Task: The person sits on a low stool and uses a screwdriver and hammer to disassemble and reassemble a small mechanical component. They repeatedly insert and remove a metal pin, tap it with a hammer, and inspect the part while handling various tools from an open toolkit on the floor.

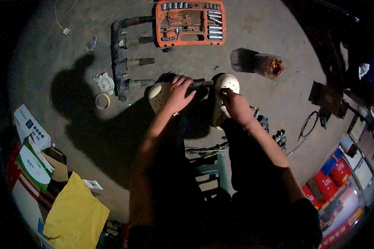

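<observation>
Between my two cream clogs lies a dark, elongated part (201, 84), too dim for its kind to be told. My left hand (180, 94) rests over its left end beside the left clog (156, 97), fingers bent down onto it and thumb held apart. Curled closed, my right hand (238, 106) is over the right clog (227, 83), at the part's right side. Something dark shows at its fingertips, but I cannot make it out. Just beyond, a dark rail with several stick-like prongs (117, 62) lies on the floor.
An orange socket set case (191, 42) lies open at the far side. A tape roll (102, 101) and a crumpled whitish piece (104, 83) are left; a brownish cylinder (268, 65) lies right. Boxes (33, 159), a yellow cloth (77, 216) and red containers (326, 184) flank me.
</observation>
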The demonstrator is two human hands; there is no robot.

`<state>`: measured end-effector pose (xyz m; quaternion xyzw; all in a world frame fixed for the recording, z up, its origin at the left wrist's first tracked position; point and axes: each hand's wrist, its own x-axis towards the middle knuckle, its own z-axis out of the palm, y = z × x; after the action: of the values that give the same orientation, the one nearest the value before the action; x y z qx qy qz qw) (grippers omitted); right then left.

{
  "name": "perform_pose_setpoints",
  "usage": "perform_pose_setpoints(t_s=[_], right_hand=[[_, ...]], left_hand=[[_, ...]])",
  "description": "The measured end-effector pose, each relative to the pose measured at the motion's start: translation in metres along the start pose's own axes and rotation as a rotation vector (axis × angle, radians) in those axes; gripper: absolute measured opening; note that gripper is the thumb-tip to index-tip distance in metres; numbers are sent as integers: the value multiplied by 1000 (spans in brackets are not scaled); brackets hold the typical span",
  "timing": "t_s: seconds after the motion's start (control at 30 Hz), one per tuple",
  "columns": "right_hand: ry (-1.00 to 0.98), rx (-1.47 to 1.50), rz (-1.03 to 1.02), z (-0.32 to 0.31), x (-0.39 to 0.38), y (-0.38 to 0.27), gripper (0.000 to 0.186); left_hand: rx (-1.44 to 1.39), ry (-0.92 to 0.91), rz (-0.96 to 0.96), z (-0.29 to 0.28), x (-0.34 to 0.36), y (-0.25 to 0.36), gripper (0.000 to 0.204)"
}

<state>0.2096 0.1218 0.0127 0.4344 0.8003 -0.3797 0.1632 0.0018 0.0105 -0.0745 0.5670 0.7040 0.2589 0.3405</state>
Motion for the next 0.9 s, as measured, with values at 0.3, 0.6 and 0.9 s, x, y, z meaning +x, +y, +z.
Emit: perform_pose_setpoints(t_s=[0.3, 0.6, 0.9], right_hand=[[121, 393, 22, 13, 11, 12, 29], [138, 500, 13, 20, 11, 24, 34], [164, 480, -33, 13, 10, 21, 31]], left_hand=[[231, -77, -270, 6, 10, 8, 46], [328, 46, -187, 2, 8, 12, 39], [153, 74, -262, 5, -1, 9, 34]])
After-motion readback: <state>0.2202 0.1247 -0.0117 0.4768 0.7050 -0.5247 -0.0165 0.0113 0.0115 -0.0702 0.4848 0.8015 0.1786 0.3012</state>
